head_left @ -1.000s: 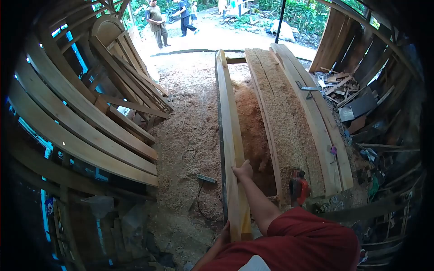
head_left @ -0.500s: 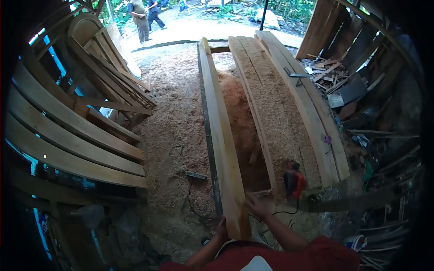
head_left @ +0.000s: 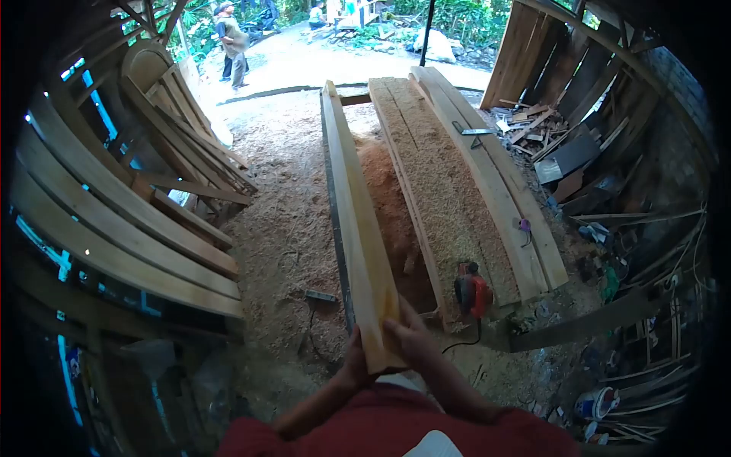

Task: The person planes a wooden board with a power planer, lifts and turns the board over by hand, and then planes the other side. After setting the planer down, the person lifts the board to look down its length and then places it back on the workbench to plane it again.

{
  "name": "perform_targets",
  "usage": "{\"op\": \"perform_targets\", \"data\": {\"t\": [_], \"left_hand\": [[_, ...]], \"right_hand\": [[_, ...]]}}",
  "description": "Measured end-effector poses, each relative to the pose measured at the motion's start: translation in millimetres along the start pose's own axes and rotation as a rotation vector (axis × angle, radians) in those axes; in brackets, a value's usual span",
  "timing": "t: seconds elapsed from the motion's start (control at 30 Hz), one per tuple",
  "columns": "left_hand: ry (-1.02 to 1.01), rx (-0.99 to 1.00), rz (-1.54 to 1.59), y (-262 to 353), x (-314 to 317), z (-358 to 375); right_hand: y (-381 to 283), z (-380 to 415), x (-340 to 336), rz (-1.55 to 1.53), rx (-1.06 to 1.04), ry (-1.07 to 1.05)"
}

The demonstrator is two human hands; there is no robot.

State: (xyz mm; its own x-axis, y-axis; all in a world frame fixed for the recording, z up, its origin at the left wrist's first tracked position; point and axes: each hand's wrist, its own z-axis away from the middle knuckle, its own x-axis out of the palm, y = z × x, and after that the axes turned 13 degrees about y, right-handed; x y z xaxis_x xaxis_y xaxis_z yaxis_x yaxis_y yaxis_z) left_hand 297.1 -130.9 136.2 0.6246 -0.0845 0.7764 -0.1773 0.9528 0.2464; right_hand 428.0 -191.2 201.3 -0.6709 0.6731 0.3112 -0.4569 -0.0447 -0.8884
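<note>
A long wooden beam runs away from my body, its near end between my hands. My left hand grips its left side near the end. On the right side, my right hand holds the beam with the thumb on its upper face. The fingers beneath the beam are hidden. To the right, a red and black power tool sits at the near end of a shavings-covered board.
Farther right, pale planks carry a metal square and a purple object. A power strip lies on the left floor. Boards lean at left; scrap wood is piled right. A person stands outside.
My right hand has moved onto the beam's near end, and my left hand has shifted left along with the beam. The view has shifted. The people outside have changed position.
</note>
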Motion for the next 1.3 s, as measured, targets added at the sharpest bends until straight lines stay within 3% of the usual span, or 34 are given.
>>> {"op": "perform_targets", "data": {"t": [0.07, 0.13, 0.23, 0.3, 0.37, 0.43, 0.47, 0.57, 0.6, 0.63, 0.7, 0.73, 0.8, 0.9, 0.97, 1.0, 1.07, 1.3], "left_hand": [[-0.010, -0.045, 0.074, 23, 37, 16], [-0.202, 0.018, 0.092, 36, 56, 30], [-0.176, 0.149, 0.062, 49, 86, 42], [-0.191, 0.160, 0.084, 45, 88, 47], [-0.227, 0.168, 0.101, 43, 84, 47], [-0.339, 0.127, 0.101, 41, 71, 55], [-0.192, 0.117, 0.039, 36, 71, 67], [-0.099, 0.072, 0.141, 14, 86, 104], [-0.333, -0.077, 0.276, 9, 69, 99], [-0.326, -0.093, 0.284, 9, 63, 97], [-0.161, 0.198, -0.038, 13, 59, 99], [-0.281, 0.082, 0.087, 22, 64, 113], [-0.427, 0.057, 0.200, 40, 86, 126], [-0.332, 0.224, 0.087, 58, 93, 113], [-0.690, 0.152, 0.110, 82, 84, 80], [-0.702, 0.136, 0.096, 92, 84, 74], [-0.379, 0.180, 0.227, 109, 99, 71], [-0.433, 0.086, 0.269, 124, 123, 77]], "right_hand": [[-39, -3, 14, -0.036, -0.005, -0.021], [-85, 1, 28, -0.031, 0.044, -0.053], [-134, 13, 47, -0.122, 0.054, -0.174], [-131, 29, 50, -0.201, 0.022, -0.252], [-102, 48, 46, -0.262, -0.108, -0.130], [-71, 53, 37, -0.487, -0.004, -0.115], [-69, 70, 42, -0.491, -0.024, -0.122], [-94, 115, 65, -0.526, -0.194, -0.091], [-100, 123, 67, -0.413, -0.220, -0.132], [-103, 129, 66, -0.295, -0.238, -0.166], [-104, 132, 74, -0.294, -0.254, -0.140], [-105, 130, 82, -0.303, -0.284, -0.139], [-104, 119, 93, -0.395, -0.271, -0.109], [-133, 110, 114, -0.432, -0.203, -0.072], [-147, 94, 128, -0.388, -0.145, -0.056], [-149, 81, 135, -0.385, -0.150, -0.049], [-160, 75, 144, -0.364, -0.149, -0.047], [-183, 60, 134, -0.298, -0.132, -0.190]]}}
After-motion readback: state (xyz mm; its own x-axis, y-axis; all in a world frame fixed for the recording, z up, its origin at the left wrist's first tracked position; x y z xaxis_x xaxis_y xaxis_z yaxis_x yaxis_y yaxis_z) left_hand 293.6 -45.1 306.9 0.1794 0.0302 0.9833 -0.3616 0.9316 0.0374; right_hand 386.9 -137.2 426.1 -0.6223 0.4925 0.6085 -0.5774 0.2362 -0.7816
